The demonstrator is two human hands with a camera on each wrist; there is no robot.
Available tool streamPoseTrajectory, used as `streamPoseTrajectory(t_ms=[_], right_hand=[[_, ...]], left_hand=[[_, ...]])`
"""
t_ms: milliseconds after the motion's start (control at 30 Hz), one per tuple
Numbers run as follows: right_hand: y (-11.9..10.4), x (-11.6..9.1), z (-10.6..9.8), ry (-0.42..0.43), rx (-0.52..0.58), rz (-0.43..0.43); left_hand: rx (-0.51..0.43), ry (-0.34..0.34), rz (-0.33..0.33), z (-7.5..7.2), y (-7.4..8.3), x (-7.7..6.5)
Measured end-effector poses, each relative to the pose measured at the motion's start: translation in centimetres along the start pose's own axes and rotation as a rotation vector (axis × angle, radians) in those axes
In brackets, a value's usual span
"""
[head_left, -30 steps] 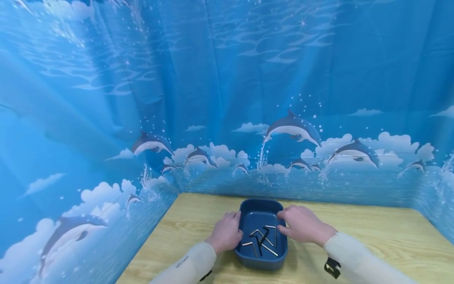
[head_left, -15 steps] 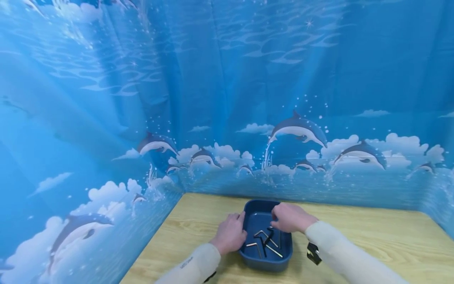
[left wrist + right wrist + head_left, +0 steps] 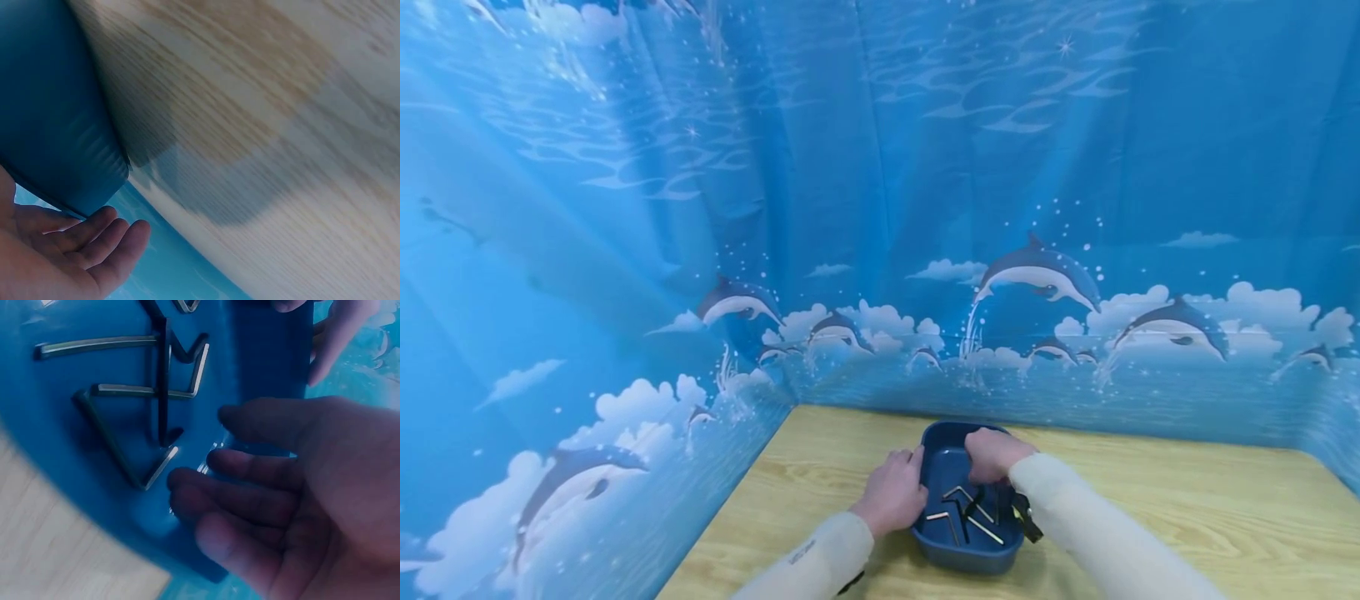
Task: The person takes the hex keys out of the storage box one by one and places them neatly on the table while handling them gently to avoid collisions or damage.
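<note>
A dark blue plastic bin (image 3: 966, 560) stands on the table, with several L-shaped hex keys lying loose on its floor. My left hand (image 3: 891, 492) holds the bin's left rim, the thumb on the inside and the other fingers outside below the edge. Inside the bin, my right hand (image 3: 294, 487) reaches down with loosely bent, spread fingers and nothing between them. Closest to its fingertips is one hex key (image 3: 111, 439); beyond it a black hex key (image 3: 164, 394) crosses over silver ones, such as the long hex key (image 3: 100, 345).
The wooden table (image 3: 1150, 500) runs out to both sides of the bin. A blue curtain (image 3: 880, 167) printed with dolphins closes off the back and sides. On the right sleeve sits a black wrist device (image 3: 1027, 517), overlapping the bin's right rim in the head view.
My right hand has left the bin's right rim and moved left and down into the bin. The left hand keeps its place on the rim, and the hex keys look unmoved.
</note>
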State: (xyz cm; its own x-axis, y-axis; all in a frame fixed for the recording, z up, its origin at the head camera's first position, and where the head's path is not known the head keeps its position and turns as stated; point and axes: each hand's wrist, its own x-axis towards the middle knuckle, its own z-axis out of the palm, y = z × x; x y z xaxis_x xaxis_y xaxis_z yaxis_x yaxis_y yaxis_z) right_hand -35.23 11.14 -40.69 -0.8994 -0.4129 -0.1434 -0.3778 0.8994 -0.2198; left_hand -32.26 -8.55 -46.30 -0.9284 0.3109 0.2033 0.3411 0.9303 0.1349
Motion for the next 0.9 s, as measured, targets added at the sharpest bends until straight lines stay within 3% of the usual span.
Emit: streamPoseTrajectory(t_ms=[167, 367, 900], right_hand=[[-0.7, 0.3, 0.1, -0.037, -0.039, 0.033], [-1.1, 0.9, 0.9, -0.022, -0.067, 0.085], [-0.3, 2.5, 2.7, 0.005, -0.062, 0.091]], left_hand=[[-0.011, -0.021, -0.017, -0.2, 0.1, 0.0], [0.004, -0.007, -0.009, 0.1, 0.0, 0.1], [-0.004, -0.013, -0.026, 0.4, 0.0, 0.4]])
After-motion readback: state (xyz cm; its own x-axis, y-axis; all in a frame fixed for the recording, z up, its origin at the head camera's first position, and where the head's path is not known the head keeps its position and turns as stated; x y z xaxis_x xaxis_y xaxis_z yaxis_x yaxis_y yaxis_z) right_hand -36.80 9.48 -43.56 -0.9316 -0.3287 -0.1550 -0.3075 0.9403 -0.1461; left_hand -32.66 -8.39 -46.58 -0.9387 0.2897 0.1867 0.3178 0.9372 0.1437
